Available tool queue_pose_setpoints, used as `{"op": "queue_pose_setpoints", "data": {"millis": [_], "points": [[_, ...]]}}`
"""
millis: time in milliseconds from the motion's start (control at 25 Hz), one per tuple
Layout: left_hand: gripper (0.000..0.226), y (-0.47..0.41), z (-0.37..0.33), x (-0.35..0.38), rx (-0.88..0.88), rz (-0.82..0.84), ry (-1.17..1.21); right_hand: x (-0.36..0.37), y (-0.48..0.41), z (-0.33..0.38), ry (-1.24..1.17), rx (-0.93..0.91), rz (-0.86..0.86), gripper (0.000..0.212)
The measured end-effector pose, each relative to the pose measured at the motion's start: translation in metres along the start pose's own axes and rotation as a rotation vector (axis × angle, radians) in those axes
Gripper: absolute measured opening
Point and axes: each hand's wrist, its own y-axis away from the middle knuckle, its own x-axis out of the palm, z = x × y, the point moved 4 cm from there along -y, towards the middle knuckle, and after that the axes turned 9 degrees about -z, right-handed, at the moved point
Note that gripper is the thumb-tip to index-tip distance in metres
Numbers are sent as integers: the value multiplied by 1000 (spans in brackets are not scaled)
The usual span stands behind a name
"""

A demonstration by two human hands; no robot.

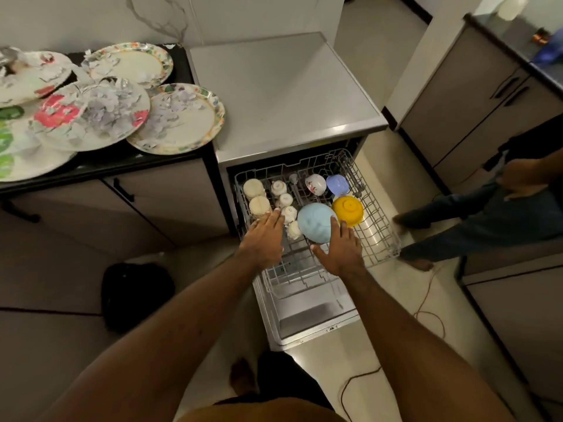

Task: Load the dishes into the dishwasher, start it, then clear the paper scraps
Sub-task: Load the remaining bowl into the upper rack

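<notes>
Cups (pixel 286 199) are racked; your left hand (pixel 265 236) hovers flat, right hand (pixel 342 252) flat against the big bowl (pixel 315 222). Plates (pixel 179 117) and scraps (pixel 103 108) wait on the left worktop (pixel 122 161).

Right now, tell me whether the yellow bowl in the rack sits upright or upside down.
Upside down: the yellow bowl shows its foot ring on top, in the dish rack.

You get bare rack (pixel 377 229) right of centre, past the yellow bowl (pixel 348 211), and more at lower centre. Cups (pixel 286 200) and the pale blue bowl (pixel 315 223) crowd its left and middle; scrap-covered plates (pixel 182 120) fill the worktop (pixel 128 161) at upper left.
</notes>
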Motion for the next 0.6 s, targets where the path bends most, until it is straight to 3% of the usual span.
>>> {"op": "queue_pose_setpoints", "data": {"millis": [320, 600], "points": [[83, 21, -33, 39, -134, 42, 38, 2, -4, -81, 42, -156, 214, 94], [78, 7, -86, 103, -363, 138, 104, 11, -26, -160, 137, -315, 429, 93]]}}
